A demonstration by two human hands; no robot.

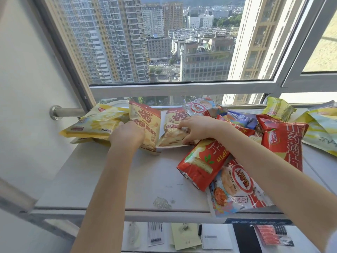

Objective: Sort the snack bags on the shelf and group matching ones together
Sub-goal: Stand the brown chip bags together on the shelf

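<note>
as right hand [197, 129] grips it, beige bag [175, 118] (chips) underlies fingers [182, 127].

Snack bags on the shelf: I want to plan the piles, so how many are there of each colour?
Cream bags: 2
Shrimp flakes bags: 2
Red bags: 3, one mostly hidden
Blue bags: 1
Yellow bags: 3
Total: 11 in plain view; the overlaps may hide more.
</note>
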